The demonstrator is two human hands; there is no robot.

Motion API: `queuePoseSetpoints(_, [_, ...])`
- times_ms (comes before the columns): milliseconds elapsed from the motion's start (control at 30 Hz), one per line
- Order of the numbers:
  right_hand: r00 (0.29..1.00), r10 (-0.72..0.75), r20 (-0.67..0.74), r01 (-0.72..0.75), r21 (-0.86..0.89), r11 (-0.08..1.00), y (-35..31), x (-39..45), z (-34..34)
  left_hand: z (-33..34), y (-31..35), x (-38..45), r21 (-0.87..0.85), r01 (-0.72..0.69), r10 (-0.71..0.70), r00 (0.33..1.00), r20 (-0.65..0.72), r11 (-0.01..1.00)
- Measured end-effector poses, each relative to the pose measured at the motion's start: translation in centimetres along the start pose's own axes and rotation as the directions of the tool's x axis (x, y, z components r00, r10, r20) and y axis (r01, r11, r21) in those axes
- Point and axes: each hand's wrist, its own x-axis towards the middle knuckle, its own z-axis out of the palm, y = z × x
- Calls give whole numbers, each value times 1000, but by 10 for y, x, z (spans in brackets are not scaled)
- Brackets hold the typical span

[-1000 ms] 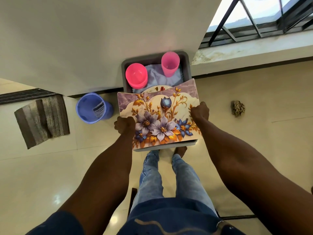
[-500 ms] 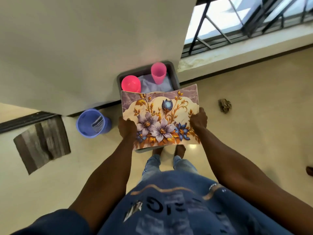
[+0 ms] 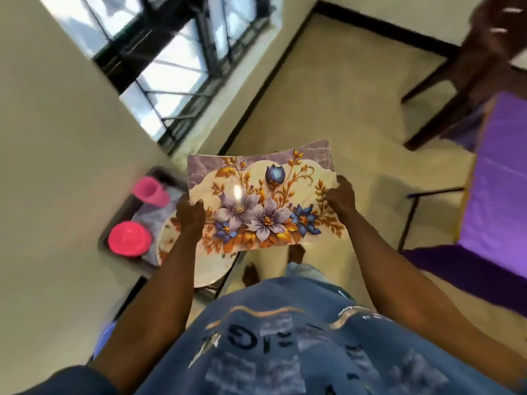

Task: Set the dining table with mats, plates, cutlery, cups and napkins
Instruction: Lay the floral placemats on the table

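- Both hands hold the mat [image 3: 265, 201] flat at waist height, above the floor and just right of the bin [image 3: 114, 223].
- Left hand [image 3: 189, 215] grips the mat's left edge, thumb on top; right hand [image 3: 342, 198] pinches the right edge, its fingers [image 3: 332, 196] curled round it.
- The step, I'd say: carrying the mat to the worktop [image 3: 496, 189], the purple-covered one at right.
- To do it well: keep both edges level, don't let the middle sag, and lay it square to the worktop's edge in front of the chair [image 3: 462, 61].
- The count: one mat in hand, or maybe a stack, I cannot tell.
- Two pink cups [image 3: 129, 238] stand in the bin.
- One plate [image 3: 205, 269] shows there under the mat's corner, with pale cloth [image 3: 155, 216] between the cups, perhaps napkins.
- Cutlery: none in view.
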Motion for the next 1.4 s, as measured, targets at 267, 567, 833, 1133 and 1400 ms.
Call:
queuePoseSetpoints(267, [935,142,-324,-63,244,968,73,-6,-142,120,145,-51,-71,-239,250,922,295,968])
queuePoseSetpoints(567, [788,337,-515,-87,449,890,193,-12,-332,307,244,-184,-150,-382,407,797,447,912])
queuePoseSetpoints(833, [689,433,-581,-191,430,882,262,-15,-454,415,282,-296,-102,-402,382,718,582,910])
queuePoseSetpoints(1133, [598,525,-606,-300,438,847,304,12,-498,489,333,-345,-58,-521,426,624,655,852])
queuePoseSetpoints(1400, [620,526,-582,-320,425,847,316,35,-534,531,346,-358,36,-461,318,665,676,887])
